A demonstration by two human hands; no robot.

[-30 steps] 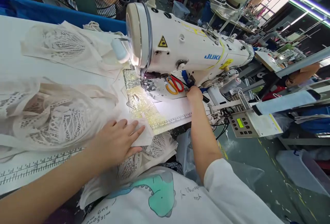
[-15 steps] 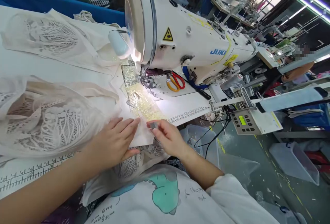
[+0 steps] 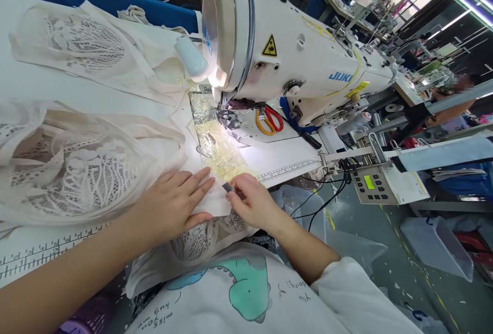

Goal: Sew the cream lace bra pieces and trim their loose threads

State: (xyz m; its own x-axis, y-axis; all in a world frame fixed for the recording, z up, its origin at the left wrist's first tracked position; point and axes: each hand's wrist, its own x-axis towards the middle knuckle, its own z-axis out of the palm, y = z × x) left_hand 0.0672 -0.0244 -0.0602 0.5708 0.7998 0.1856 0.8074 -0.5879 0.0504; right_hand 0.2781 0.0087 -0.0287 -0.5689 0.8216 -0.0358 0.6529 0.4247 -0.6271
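My left hand (image 3: 173,203) lies flat with its fingers spread on a cream fabric piece (image 3: 213,198) at the table's near edge. My right hand (image 3: 252,200) is closed in a pinch on a small grey tag (image 3: 228,187), which it holds against the same fabric, close to my left fingertips. Beyond both hands a shiny yellowish strip (image 3: 215,144) runs up to the presser foot (image 3: 227,116) of the white sewing machine (image 3: 304,62).
Cream lace garments (image 3: 77,170) are piled on the left of the white table (image 3: 285,159), another (image 3: 73,41) farther back. Orange-and-red scissors (image 3: 268,118) lie on the machine bed. A control panel (image 3: 370,182) hangs at right. Grey bins (image 3: 435,244) stand on the floor.
My right hand came back from under the machine arm to the fabric edge, now pinching a small grey tag. It then lowered the tag onto the fabric. My left hand stayed flat.
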